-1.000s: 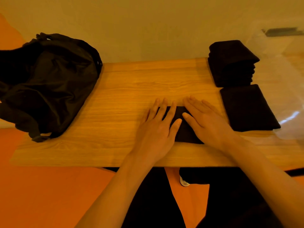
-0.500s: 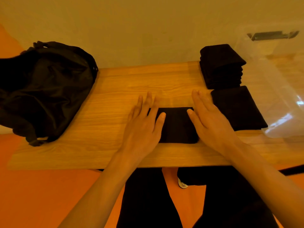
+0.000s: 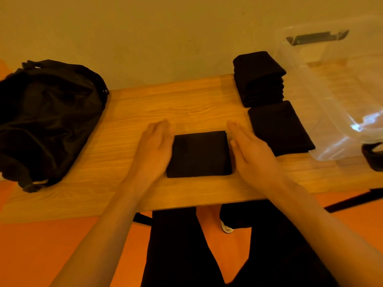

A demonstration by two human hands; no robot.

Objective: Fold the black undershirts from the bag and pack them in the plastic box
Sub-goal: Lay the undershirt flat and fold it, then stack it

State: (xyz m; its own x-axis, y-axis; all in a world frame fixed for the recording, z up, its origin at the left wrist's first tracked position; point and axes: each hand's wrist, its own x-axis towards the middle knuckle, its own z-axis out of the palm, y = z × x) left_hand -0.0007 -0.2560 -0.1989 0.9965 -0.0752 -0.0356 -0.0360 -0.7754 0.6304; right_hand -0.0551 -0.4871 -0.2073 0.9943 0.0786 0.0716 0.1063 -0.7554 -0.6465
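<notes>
1. We see a wooden table (image 3: 186, 104) that stands against a plain pale wall (image 3: 145, 38), with an orange floor (image 3: 41, 245) under it.
2. In the middle of the table, near its front edge, a folded black undershirt (image 3: 200, 154) lies flat as a neat rectangle.
3. The left hand (image 3: 154, 150) is at the left edge of this undershirt, with the fingers straight and close together, and it holds nothing. It is a little blurred, so we cannot say if it touches the cloth.
4. The right hand (image 3: 252, 154) is at the right edge in the same way, flat with straight fingers, the thumb side against the cloth. It holds nothing.
5. Just to the right of the right hand, a second folded undershirt (image 3: 279, 127) lies alone on the table.
6. Behind it, near the back edge, stands a stack of folded undershirts (image 3: 259, 77), just beside the single one.
7. At the right end of the table is the clear plastic box (image 3: 342, 100); the wood shows through its wall.
8. At the left end the black bag (image 3: 47, 117) sits slumped, well apart from the hands.
9. Below the front edge we see the person's legs in black trousers (image 3: 186, 255).
10. A dark object (image 3: 373, 156) is cut off by the right border; we cannot tell what it is.
</notes>
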